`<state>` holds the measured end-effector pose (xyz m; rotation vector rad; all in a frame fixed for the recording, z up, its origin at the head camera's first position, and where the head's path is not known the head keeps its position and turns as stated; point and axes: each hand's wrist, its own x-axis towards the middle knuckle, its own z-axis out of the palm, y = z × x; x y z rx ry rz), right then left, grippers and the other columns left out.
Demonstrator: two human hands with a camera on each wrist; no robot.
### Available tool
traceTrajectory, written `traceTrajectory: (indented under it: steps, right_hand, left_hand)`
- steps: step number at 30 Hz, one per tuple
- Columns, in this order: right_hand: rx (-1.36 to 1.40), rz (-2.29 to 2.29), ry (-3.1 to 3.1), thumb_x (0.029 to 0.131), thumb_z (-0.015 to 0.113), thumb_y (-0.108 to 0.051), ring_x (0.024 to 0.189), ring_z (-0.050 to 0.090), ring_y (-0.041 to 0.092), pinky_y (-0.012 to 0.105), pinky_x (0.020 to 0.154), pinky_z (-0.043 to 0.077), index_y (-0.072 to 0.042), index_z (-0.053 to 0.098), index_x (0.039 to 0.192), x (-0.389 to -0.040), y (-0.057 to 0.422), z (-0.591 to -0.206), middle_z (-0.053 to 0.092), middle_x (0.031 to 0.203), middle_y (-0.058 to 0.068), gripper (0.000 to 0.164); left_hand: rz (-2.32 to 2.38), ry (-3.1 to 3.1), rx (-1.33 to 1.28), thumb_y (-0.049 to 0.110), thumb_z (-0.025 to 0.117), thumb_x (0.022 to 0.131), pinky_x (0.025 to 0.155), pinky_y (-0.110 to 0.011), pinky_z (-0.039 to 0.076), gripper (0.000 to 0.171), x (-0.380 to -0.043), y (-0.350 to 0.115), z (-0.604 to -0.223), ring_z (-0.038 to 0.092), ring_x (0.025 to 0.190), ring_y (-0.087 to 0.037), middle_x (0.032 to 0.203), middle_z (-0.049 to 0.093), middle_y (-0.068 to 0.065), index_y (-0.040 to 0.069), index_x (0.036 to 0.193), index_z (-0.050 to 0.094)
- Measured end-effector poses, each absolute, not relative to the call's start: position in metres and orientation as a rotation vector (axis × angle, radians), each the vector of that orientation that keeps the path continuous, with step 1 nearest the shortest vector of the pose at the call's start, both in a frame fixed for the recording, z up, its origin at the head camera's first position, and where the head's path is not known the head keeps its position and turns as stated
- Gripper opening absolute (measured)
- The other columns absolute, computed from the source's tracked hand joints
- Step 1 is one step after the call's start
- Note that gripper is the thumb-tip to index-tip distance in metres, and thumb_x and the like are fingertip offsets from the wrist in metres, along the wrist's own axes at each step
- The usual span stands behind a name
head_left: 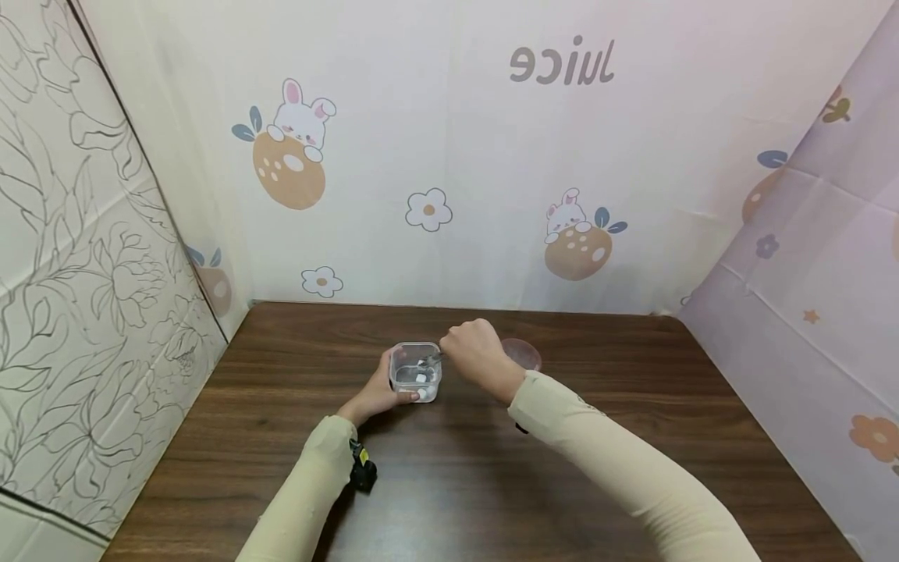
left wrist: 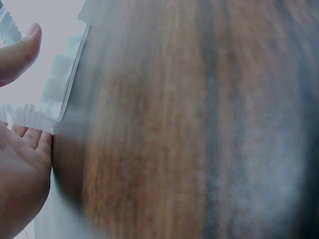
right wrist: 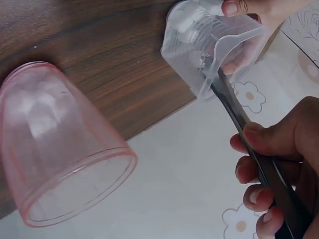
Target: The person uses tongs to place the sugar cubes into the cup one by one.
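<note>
A clear square plastic container [head_left: 416,373] holds several small white cubes [head_left: 421,378]. My left hand [head_left: 379,394] grips it from the left, thumb along the near side; in the left wrist view, the thumb and the left hand's fingers [left wrist: 31,137] show at the container [left wrist: 62,74]. My right hand [head_left: 481,355] holds dark tongs [right wrist: 232,102], fingers curled round them. Their tips reach inside the container [right wrist: 194,45] through its open top. Whether they pinch a cube is too small to tell.
A see-through pink cup [right wrist: 65,144] stands on the table just beyond my right hand; in the head view the cup [head_left: 521,353] is partly covered by that hand. The brown wooden table [head_left: 449,484] ends at a patterned curtain [head_left: 449,257] behind.
</note>
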<state>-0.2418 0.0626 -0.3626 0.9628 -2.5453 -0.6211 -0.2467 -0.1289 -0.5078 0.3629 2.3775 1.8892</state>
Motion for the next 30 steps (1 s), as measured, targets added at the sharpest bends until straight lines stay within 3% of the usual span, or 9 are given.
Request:
traceTrajectory:
  steps: [9, 13, 18, 24, 27, 30]
  right_hand:
    - [0.991, -0.478, -2.539, 0.075, 0.063, 0.002, 0.044, 0.035, 0.008, 0.029, 0.038, 0.036, -0.017, 0.058, 0.055, -0.237, 0.08, -0.36, 0.051, 0.051, -0.002, 0.028]
    - [0.983, -0.407, -2.554, 0.071, 0.073, -0.008, 0.044, 0.033, 0.008, 0.029, 0.038, 0.036, -0.017, 0.054, 0.052, -0.234, 0.087, -0.359, 0.049, 0.05, -0.002, 0.028]
    - [0.968, -0.33, -2.568, 0.068, 0.078, -0.016, 0.045, 0.025, 0.009, 0.026, 0.039, 0.027, -0.019, 0.044, 0.05, -0.228, 0.094, -0.356, 0.036, 0.046, -0.004, 0.038]
    - [0.947, -0.288, -2.595, 0.066, 0.083, -0.021, 0.046, 0.022, 0.009, 0.026, 0.039, 0.025, -0.018, 0.05, 0.054, -0.222, 0.103, -0.353, 0.034, 0.046, -0.005, 0.036]
    - [0.948, -0.258, -2.58, 0.068, 0.079, -0.015, 0.047, 0.018, 0.01, 0.026, 0.041, 0.019, -0.019, 0.051, 0.054, -0.219, 0.109, -0.352, 0.033, 0.046, -0.005, 0.032]
    - [0.946, -0.197, -2.546, 0.069, 0.074, -0.008, 0.045, 0.017, 0.008, 0.025, 0.041, 0.016, -0.018, 0.061, 0.059, -0.217, 0.116, -0.351, 0.043, 0.047, -0.005, 0.02]
  left_hand:
    - [1.877, 2.387, 0.366, -0.004, 0.08, 0.069, 0.109, -0.049, 0.018, 0.094, -0.247, -0.129, -0.507, 0.032, 0.132, -0.039, 0.143, 0.036, -0.026, 0.002, 0.143, 0.022]
    - [1.873, 2.391, 0.382, -0.004, 0.08, 0.069, 0.109, -0.048, 0.018, 0.094, -0.247, -0.129, -0.509, 0.032, 0.133, -0.038, 0.143, 0.036, -0.026, 0.001, 0.143, 0.023]
    - [1.878, 2.384, 0.386, -0.004, 0.081, 0.069, 0.109, -0.048, 0.018, 0.095, -0.248, -0.129, -0.508, 0.032, 0.133, -0.039, 0.143, 0.036, -0.026, 0.001, 0.143, 0.023]
    - [1.862, 2.406, 0.402, -0.005, 0.08, 0.069, 0.108, -0.051, 0.02, 0.094, -0.245, -0.128, -0.504, 0.033, 0.13, -0.042, 0.141, 0.036, -0.028, -0.001, 0.143, 0.022]
    - [1.858, 2.422, 0.399, -0.004, 0.081, 0.068, 0.107, -0.05, 0.021, 0.094, -0.246, -0.128, -0.508, 0.034, 0.13, -0.041, 0.141, 0.037, -0.026, 0.001, 0.143, 0.023]
    - [1.862, 2.419, 0.397, -0.003, 0.081, 0.067, 0.107, -0.049, 0.021, 0.095, -0.247, -0.128, -0.51, 0.035, 0.129, -0.04, 0.141, 0.037, -0.025, 0.002, 0.143, 0.024]
